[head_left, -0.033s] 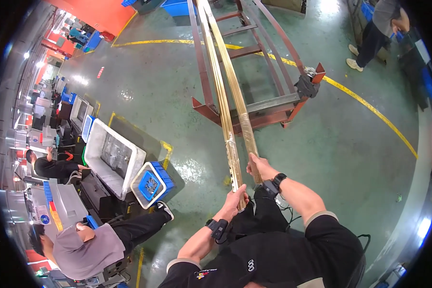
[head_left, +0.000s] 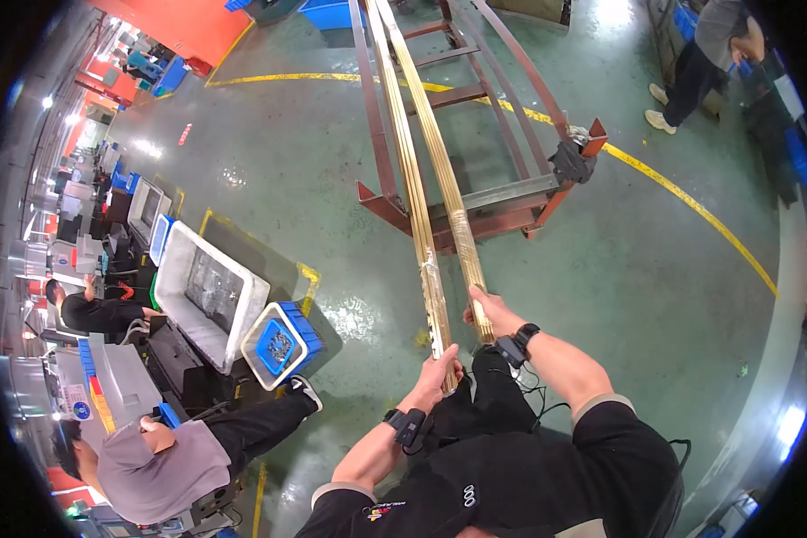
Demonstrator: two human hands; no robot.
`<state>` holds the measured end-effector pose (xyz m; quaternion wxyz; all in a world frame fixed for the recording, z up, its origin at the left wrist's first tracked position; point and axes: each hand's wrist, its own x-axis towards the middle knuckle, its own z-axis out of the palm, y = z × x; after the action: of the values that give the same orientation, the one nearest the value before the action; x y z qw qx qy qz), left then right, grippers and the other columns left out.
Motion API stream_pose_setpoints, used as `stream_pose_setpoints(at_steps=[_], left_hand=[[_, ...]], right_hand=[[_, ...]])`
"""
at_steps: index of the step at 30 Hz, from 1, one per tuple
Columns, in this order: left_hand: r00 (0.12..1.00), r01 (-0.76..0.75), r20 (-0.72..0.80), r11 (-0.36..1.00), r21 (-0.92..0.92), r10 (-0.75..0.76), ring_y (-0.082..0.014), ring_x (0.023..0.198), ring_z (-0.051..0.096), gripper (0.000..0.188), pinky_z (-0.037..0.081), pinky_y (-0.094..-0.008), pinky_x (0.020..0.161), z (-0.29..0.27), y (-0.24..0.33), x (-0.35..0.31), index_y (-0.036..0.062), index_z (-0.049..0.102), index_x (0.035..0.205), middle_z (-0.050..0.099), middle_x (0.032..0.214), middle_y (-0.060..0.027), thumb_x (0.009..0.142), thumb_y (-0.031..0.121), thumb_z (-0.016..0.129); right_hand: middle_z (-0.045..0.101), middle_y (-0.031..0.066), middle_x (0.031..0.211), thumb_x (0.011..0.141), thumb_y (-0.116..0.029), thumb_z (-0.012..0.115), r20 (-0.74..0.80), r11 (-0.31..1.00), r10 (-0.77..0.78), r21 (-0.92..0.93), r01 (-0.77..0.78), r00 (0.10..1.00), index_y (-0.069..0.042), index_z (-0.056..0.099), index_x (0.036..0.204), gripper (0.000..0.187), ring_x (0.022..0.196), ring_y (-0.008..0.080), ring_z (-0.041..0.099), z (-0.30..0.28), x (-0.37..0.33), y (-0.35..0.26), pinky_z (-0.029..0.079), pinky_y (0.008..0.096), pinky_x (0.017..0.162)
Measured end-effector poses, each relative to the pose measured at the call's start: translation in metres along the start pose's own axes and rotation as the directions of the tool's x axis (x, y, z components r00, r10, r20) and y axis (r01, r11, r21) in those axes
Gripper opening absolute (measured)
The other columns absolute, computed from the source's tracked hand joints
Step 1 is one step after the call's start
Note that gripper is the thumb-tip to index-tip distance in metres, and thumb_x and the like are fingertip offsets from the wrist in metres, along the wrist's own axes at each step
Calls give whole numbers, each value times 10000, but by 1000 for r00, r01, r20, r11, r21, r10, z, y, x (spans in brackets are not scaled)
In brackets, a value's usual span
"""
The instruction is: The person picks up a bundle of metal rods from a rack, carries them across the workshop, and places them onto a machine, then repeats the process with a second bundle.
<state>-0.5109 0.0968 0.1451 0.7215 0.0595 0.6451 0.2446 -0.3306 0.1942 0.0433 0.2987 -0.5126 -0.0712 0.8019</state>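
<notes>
Two long bundles of thin gold-coloured metal rods run from my hands to the far edge, over a rusty steel rack. My left hand (head_left: 439,369) is closed round the near end of the left rod bundle (head_left: 407,161), which has clear wrapping and a pale strip near that end. My right hand (head_left: 495,314) grips the right rod bundle (head_left: 437,148) close to its near end, where bare rod tips show past the fingers. Clear film binds this bundle a little farther up. Both near ends sit above my legs, a short gap apart.
The rusty steel rack (head_left: 498,193) stands ahead, a dark wrapping on its right corner. To the left are a large white tub (head_left: 172,296) and a blue crate (head_left: 307,336) holding small metal parts. A seated person (head_left: 166,471) is at the near left; another person (head_left: 704,67) stands far right.
The view shifts very slightly. At the right bundle's near end, the separate rods show more plainly below the film. Both hands keep their grip in nearly the same places.
</notes>
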Motion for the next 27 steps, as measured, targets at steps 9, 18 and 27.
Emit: stream_pose_setpoints(at_steps=[9,18,27], left_hand=[[993,42,114,999,3,-42,-223,803,687,423,548,-333,655,25,-40,60,14,614,1047,714,1032,-155,954,425,653],[949,229,235,972,-47,-212,-190,864,668,425,548,-342,732,26,-60,92,44,598,1226,688,1031,-72,970,380,648],[838,344,477,935,-87,-264,-287,1260,551,755,482,-455,1034,-15,-51,145,118,406,1472,563,1379,-84,945,657,459]], right_hand=[[697,109,940,973,-538,567,-11,996,75,-52,-76,997,7,672,1042,560,799,184,655,-48,-28,-9,547,339,703],[670,88,1170,1020,-468,517,86,989,144,-4,-145,986,-14,556,1325,547,999,208,652,-30,-28,19,540,379,865],[622,150,1291,938,-442,654,488,952,233,60,-299,841,-70,502,1398,610,1157,265,629,-28,20,8,512,440,1004]])
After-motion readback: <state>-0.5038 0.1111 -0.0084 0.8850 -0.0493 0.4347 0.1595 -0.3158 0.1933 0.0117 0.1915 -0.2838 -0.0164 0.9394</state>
